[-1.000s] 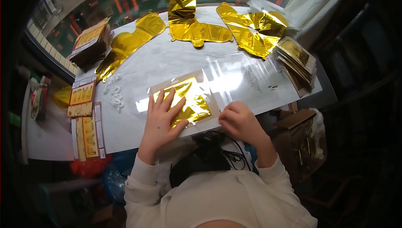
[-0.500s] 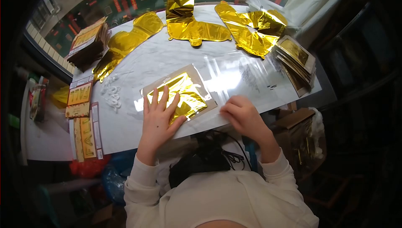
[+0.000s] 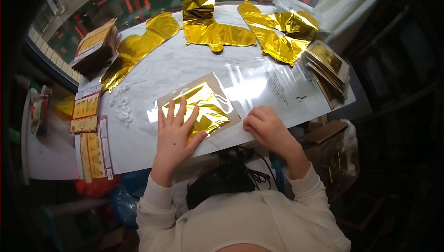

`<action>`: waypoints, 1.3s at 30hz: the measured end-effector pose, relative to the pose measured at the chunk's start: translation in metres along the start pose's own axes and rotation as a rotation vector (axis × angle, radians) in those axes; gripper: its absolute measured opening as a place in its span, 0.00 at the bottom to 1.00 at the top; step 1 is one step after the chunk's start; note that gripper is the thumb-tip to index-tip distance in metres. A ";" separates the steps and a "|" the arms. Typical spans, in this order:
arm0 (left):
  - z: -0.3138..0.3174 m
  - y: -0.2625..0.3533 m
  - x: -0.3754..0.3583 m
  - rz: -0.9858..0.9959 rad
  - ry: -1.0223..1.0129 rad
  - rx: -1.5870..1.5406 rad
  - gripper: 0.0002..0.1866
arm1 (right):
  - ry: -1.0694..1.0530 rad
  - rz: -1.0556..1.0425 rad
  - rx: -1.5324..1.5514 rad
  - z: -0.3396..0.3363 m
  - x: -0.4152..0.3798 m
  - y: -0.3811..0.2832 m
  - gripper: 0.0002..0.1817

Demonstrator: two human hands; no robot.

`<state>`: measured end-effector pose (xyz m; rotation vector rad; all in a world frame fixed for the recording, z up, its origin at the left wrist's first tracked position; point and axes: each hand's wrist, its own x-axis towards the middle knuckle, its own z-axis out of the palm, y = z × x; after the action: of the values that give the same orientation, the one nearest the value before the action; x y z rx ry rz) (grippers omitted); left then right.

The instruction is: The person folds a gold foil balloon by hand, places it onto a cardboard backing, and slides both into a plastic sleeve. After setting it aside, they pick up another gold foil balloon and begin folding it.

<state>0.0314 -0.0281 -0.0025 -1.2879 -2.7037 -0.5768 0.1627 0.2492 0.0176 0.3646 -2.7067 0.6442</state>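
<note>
My left hand (image 3: 174, 134) lies flat with spread fingers on a folded gold foil balloon (image 3: 209, 108). The balloon rests on a brown card (image 3: 212, 80) inside a clear packet on the table. Beside the packet's lower right corner is my right hand (image 3: 268, 129), its fingers curled and pressed together near the front table edge. Whether anything is pinched in them is hidden. Beyond it lies clear plastic bagging (image 3: 276, 87) with rows of small dark print, shining in the light.
Gold foil letter balloons (image 3: 200, 16) lie along the back of the table (image 3: 138, 145). Card packs are stacked at left (image 3: 95, 48) and right (image 3: 327, 67). White curled pieces (image 3: 122, 106) and "FALL" cards (image 3: 85, 108) lie at left. A cardboard box (image 3: 328, 145) stands below right.
Both hands keep nearly the same places and shapes. The print on the clear plastic looks sharper than before, and the whole view has shifted very slightly.
</note>
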 end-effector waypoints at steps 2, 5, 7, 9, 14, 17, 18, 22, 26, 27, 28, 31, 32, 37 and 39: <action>0.001 0.000 0.001 -0.007 -0.001 0.018 0.37 | -0.013 -0.011 -0.039 0.003 -0.002 0.003 0.06; 0.001 0.001 0.001 -0.009 -0.001 0.014 0.37 | -0.028 -0.040 -0.162 0.005 -0.007 -0.002 0.08; 0.001 0.001 0.000 -0.006 0.002 0.020 0.37 | -0.113 -0.082 -0.283 0.003 -0.016 -0.013 0.09; 0.002 0.002 0.000 0.001 0.005 0.021 0.37 | -0.162 -0.093 -0.246 0.006 -0.034 -0.036 0.10; 0.001 0.004 -0.002 0.020 0.024 0.015 0.36 | -0.388 -0.048 0.102 0.017 -0.092 -0.081 0.12; 0.001 0.005 -0.002 0.023 0.022 -0.009 0.35 | -0.339 0.103 0.007 -0.004 -0.111 -0.068 0.12; 0.001 0.005 -0.002 0.017 0.025 -0.011 0.35 | -0.397 0.283 -0.060 -0.022 -0.112 -0.062 0.11; 0.001 0.006 -0.002 0.011 0.016 -0.027 0.35 | -0.484 0.776 -0.589 -0.051 -0.156 -0.020 0.06; -0.002 0.006 -0.004 0.022 -0.001 -0.073 0.35 | -0.378 1.056 -0.565 -0.069 -0.170 0.024 0.08; -0.002 0.005 -0.004 0.034 -0.009 -0.091 0.35 | -0.290 1.031 -0.634 -0.067 -0.181 0.040 0.06; -0.002 0.004 -0.004 0.045 -0.015 -0.108 0.35 | -0.202 1.003 -0.702 -0.065 -0.192 0.056 0.05; -0.005 0.003 -0.003 0.050 -0.022 -0.124 0.35 | -0.170 1.205 -0.701 -0.068 -0.174 0.061 0.04; -0.006 0.003 -0.005 0.057 -0.027 -0.137 0.35 | -0.234 1.380 -0.628 -0.071 -0.158 0.051 0.06; -0.011 0.002 -0.004 0.044 -0.032 -0.161 0.36 | -0.001 0.552 -0.503 -0.073 -0.072 -0.040 0.16; -0.015 0.003 -0.003 0.034 -0.044 -0.225 0.36 | 0.123 0.473 -0.240 -0.068 -0.048 -0.060 0.08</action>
<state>0.0346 -0.0339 0.0114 -1.4091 -2.7082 -0.8806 0.2430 0.2372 0.0798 -0.3732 -2.7191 0.4294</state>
